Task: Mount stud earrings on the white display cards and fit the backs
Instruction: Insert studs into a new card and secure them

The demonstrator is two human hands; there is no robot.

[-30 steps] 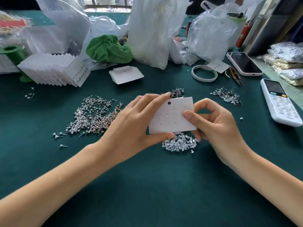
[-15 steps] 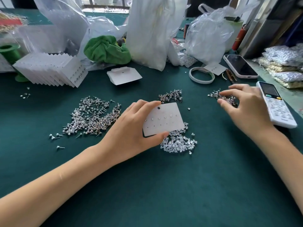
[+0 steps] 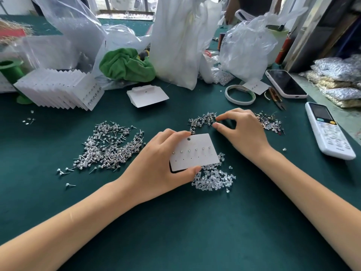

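The left hand (image 3: 156,169) gripped the white display card (image 3: 194,151) near the middle of the green tabletop (image 3: 175,231), thumb at the card's near edge and fingers curled over its far left corner. The card's upper row carried mounted studs; the lower row of holes stood empty. It lay just above the heap of clear earring backs (image 3: 214,178), partly covering it.

The right hand (image 3: 246,132), which half a second earlier had reached to the stud pile (image 3: 270,123) beside the white remote (image 3: 328,132) near the right edge, had moved left to the small stud pile (image 3: 203,119) just beyond the card. Its thumb and forefinger were drawn close together at that pile's edge; whether they pinched a stud could not be told. A second earlier, both hands had held the card together.

The large stud heap (image 3: 109,145) lay left of the card, unchanged. The fanned stack of filled cards (image 3: 58,92) stood toward the far left corner.
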